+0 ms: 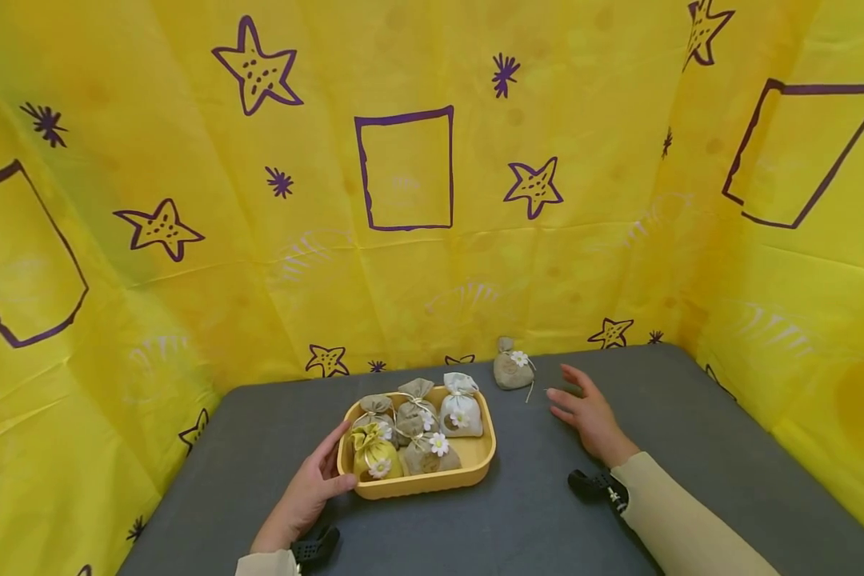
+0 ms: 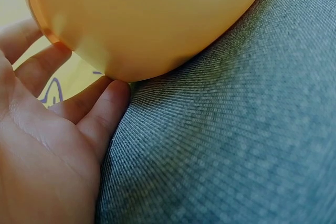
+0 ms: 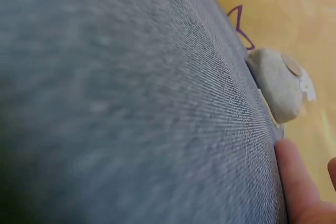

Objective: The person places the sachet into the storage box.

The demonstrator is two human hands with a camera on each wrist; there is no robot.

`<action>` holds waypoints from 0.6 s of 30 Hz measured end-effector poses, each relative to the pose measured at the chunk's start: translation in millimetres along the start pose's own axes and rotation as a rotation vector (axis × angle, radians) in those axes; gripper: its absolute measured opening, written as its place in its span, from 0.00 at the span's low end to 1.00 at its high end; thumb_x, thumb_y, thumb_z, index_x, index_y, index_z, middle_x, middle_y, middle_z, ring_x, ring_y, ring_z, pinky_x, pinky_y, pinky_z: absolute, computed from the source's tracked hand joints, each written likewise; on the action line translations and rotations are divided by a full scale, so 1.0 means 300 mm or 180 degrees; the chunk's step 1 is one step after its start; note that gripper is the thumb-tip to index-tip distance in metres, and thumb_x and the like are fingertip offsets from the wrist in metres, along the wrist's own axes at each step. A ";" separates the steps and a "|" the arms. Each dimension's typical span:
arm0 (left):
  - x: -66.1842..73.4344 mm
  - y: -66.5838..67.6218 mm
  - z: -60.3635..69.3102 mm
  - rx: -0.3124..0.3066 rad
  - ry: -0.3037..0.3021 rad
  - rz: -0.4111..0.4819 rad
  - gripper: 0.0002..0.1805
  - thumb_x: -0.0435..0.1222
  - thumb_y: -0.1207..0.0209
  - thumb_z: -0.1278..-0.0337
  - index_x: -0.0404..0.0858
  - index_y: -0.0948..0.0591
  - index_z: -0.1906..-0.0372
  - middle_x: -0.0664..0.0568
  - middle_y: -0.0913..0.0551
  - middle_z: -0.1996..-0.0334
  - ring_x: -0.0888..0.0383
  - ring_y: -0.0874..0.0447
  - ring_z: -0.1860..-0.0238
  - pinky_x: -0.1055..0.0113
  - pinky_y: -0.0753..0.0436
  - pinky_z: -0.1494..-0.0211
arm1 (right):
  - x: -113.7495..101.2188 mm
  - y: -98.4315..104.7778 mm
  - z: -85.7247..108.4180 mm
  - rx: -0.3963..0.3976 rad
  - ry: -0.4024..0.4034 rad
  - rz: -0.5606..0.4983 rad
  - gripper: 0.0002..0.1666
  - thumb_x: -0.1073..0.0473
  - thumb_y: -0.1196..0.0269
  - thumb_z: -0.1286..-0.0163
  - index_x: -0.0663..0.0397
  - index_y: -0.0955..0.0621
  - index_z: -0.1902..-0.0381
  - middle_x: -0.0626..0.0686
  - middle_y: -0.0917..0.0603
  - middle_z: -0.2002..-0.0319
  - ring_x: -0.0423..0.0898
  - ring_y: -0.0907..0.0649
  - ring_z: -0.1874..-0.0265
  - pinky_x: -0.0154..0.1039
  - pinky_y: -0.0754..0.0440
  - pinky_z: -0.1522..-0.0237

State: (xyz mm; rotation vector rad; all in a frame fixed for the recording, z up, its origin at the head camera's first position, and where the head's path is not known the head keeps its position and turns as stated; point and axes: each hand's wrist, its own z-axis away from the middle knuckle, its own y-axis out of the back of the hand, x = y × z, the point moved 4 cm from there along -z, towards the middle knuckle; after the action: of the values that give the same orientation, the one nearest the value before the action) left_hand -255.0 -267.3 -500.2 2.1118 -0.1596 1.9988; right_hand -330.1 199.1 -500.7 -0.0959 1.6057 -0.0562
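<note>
In the head view, my left hand (image 1: 313, 485) holds the left end of a yellow tray (image 1: 432, 482), thumb at its front corner and fingers along its side. The left wrist view shows those fingertips against the tray wall (image 2: 157, 19). Several small drawstring sachets with white daisies sit in the tray: a yellow sachet (image 1: 371, 454), a white sachet (image 1: 463, 408) and greyish-beige sachets (image 1: 412, 416). A beige sachet (image 1: 513, 370) stands on the table at the back, also in the right wrist view. My right hand (image 1: 592, 416) is just right of it, fingers spread, holding nothing.
A dark grey cloth covers the table (image 1: 533, 512). Yellow curtains (image 1: 403, 296) with purple stars and outlines enclose its back and sides. A black wrist device (image 1: 596, 485) sits by the right sleeve, another black device (image 1: 315, 547) by the left.
</note>
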 end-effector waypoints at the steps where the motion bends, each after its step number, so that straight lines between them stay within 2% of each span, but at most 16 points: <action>1: 0.000 0.002 0.001 0.0001 0.0003 0.0009 0.48 0.34 0.32 0.40 0.39 0.47 0.21 0.42 0.53 0.22 0.49 0.55 0.24 0.79 0.36 0.39 | 0.001 -0.005 -0.010 -0.0015 -0.0013 0.0041 0.47 0.56 0.35 0.28 0.55 0.47 0.21 0.63 0.52 0.24 0.63 0.32 0.35 0.53 0.26 0.40; 6: 0.002 0.004 0.003 -0.0022 -0.0011 0.0028 0.48 0.33 0.32 0.40 0.39 0.47 0.20 0.42 0.53 0.22 0.50 0.55 0.24 0.79 0.35 0.39 | 0.002 -0.038 -0.052 -0.0010 -0.0020 0.0167 0.43 0.60 0.37 0.27 0.55 0.45 0.21 0.62 0.50 0.24 0.63 0.33 0.34 0.56 0.27 0.40; 13: 0.002 0.002 0.003 -0.0006 0.0004 0.0079 0.48 0.32 0.32 0.40 0.38 0.47 0.21 0.41 0.52 0.22 0.51 0.53 0.25 0.78 0.34 0.39 | 0.004 -0.076 -0.103 -0.0058 0.0006 0.0267 0.44 0.58 0.35 0.28 0.54 0.43 0.22 0.61 0.49 0.24 0.62 0.32 0.34 0.57 0.27 0.40; 18: 0.002 0.004 -0.001 -0.0047 -0.0027 0.0098 0.49 0.32 0.31 0.41 0.38 0.48 0.20 0.42 0.53 0.22 0.51 0.55 0.25 0.78 0.35 0.38 | 0.002 -0.095 -0.138 -0.0094 0.0021 0.0339 0.45 0.60 0.35 0.29 0.58 0.44 0.22 0.65 0.48 0.25 0.63 0.33 0.34 0.58 0.28 0.39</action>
State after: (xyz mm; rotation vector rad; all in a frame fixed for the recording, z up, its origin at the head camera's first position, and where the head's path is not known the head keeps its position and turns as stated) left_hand -255.6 -268.2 -499.6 2.1215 -0.2089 1.9997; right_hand -370.8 169.7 -496.9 -0.0328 1.6159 0.0497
